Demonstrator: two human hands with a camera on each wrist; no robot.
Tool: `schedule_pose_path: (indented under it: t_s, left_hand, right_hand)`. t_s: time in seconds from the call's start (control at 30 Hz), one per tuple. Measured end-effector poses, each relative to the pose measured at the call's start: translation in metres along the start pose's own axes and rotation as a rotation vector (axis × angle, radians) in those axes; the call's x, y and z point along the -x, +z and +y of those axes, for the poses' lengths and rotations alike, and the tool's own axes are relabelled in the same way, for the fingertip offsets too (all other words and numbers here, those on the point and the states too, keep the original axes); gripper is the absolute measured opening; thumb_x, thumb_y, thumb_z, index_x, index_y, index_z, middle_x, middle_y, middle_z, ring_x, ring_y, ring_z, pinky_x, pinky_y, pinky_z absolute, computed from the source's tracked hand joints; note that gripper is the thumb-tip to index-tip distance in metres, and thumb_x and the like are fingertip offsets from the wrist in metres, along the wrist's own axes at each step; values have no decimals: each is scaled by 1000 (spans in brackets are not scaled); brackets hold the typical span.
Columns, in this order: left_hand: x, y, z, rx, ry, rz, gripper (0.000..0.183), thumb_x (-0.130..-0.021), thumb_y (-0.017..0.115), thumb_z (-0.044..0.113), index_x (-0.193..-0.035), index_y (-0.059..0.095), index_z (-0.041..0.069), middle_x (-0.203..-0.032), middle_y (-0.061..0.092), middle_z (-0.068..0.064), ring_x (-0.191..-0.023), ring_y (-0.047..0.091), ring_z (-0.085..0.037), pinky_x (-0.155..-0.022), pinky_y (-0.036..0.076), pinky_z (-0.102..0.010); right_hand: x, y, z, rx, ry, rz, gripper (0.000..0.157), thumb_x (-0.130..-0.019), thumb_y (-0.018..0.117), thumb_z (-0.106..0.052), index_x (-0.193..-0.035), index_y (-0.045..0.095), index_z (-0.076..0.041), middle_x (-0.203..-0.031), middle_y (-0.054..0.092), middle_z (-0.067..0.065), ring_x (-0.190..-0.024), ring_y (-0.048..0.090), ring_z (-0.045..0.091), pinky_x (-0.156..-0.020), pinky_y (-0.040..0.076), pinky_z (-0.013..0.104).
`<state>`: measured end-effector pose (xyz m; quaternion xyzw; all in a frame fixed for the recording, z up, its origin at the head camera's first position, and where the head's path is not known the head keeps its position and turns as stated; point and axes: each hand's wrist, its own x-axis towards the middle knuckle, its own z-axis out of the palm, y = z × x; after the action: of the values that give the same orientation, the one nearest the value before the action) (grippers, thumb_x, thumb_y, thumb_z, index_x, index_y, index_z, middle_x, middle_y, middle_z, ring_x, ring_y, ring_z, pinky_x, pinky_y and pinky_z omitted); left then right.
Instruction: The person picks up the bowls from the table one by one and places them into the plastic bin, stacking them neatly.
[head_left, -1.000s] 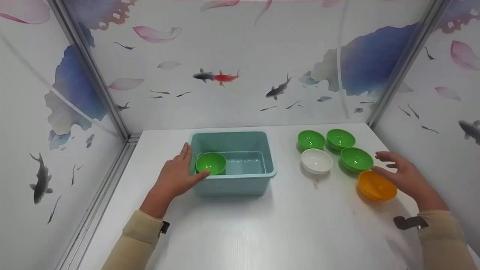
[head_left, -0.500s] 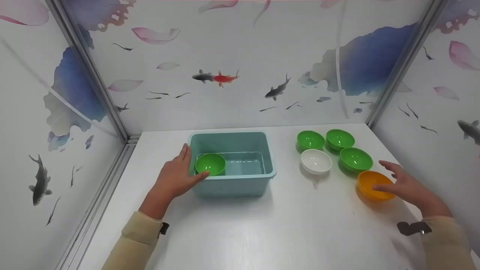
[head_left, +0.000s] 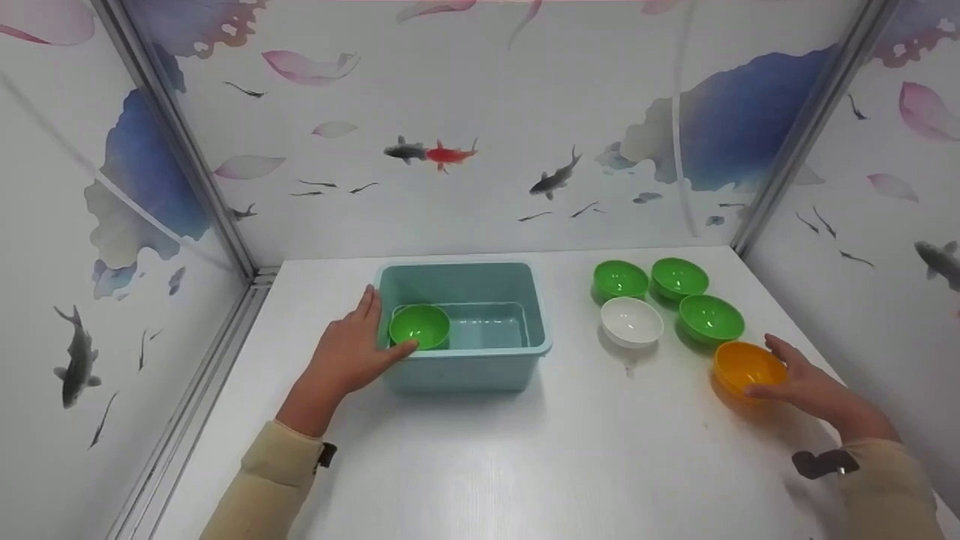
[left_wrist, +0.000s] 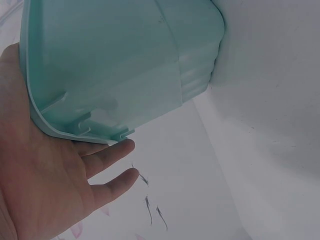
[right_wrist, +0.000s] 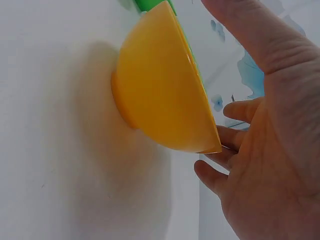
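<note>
My left hand (head_left: 349,356) rests at the left front corner of a light teal plastic tub (head_left: 465,371), thumb over the front rim, fingers along the left side. In the left wrist view, its fingers (left_wrist: 112,157) look fairly straight beside the tub's outer wall. Inside the tub, at the left, sits a green bowl (head_left: 420,328). My right hand (head_left: 814,386) is at the right side of an orange bowl (head_left: 739,366), thumb over its near part. The right wrist view shows the fingers spread near the rim of the upright orange bowl (right_wrist: 157,85), the thumb held apart from it.
Behind the orange bowl stands a green bowl (head_left: 711,319), with a white bowl (head_left: 632,322) to its left. Two more green bowls, one left (head_left: 620,281) and one right (head_left: 679,279), stand farther back. Patterned walls enclose the white table (head_left: 480,465) at the back and sides.
My right hand has moved down and toward me, from above the orange bowl to its right side. The left hand and the tub have stayed in place.
</note>
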<state>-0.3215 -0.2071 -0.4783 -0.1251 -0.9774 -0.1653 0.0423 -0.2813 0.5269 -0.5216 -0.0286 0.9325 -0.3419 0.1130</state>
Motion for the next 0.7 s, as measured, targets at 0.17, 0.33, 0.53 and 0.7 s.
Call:
schedule_pose_path:
  t_s: [0.17,0.33,0.53,0.7]
  left_hand:
    - [0,0,0,5,8,5,129,-95,50,91,-174,15,-5,-181,18,-24,-149,50,-53,-121,42,-65]
    - [0,0,0,5,9,5,126,-97,54,87,-174,16,-6,-181,18,-24,-150,49,-53,-122,42,-64]
    - [-1,1,-1,-11,-5,1,126,-96,52,88,-174,15,-5,-182,18,-23,-150,50,-52,-121,42,-64]
    - [0,0,0,-10,0,4,127,-96,51,89,-174,15,-5,-181,19,-23,-147,52,-53,-121,43,-64]
  right_hand:
    - [-1,7,-2,1,24,4,127,-98,84,-42,-170,-6,11,-170,5,49,-149,23,67,-115,22,88]
    - [-3,13,-1,2,23,18,132,-95,86,-43,-169,-7,13,-167,9,49,-145,28,66,-114,24,88]
    - [-4,15,1,-28,3,52,134,-94,88,-40,-167,-9,16,-164,13,48,-139,32,63,-114,27,85]
    - [-5,18,3,-14,12,68,135,-92,90,-42,-167,-6,18,-164,13,49,-141,32,64,-115,26,86]
